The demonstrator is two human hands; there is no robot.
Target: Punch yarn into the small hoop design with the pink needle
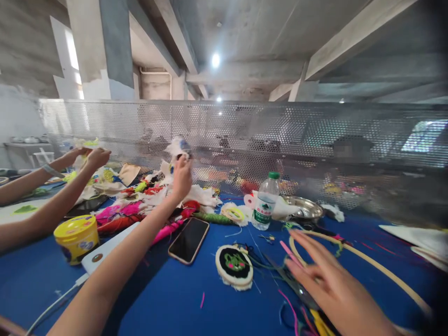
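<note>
My left hand (182, 179) is stretched far forward and raised, its fingers closed on a white scrap of cloth (178, 147) with a bit of blue in it, above a pile of coloured fabric scraps (147, 200). Low on the right, my right hand (325, 280) hovers open with its fingers spread, just above loose threads and dark scissors (290, 280), beside a large wooden hoop (371, 266). A round embroidered patch (234, 266), black with green and pink, lies between my arms. A phone (189, 240) lies face up near my left forearm.
A co-worker's two hands (87, 156) hold cloth at the far left. On the blue table (168, 298) stand a yellow tub (76, 238), a white flat device with a cable (105, 249), a water bottle (266, 200) and a metal bowl (303, 207). A perforated metal screen (245, 135) closes the far side.
</note>
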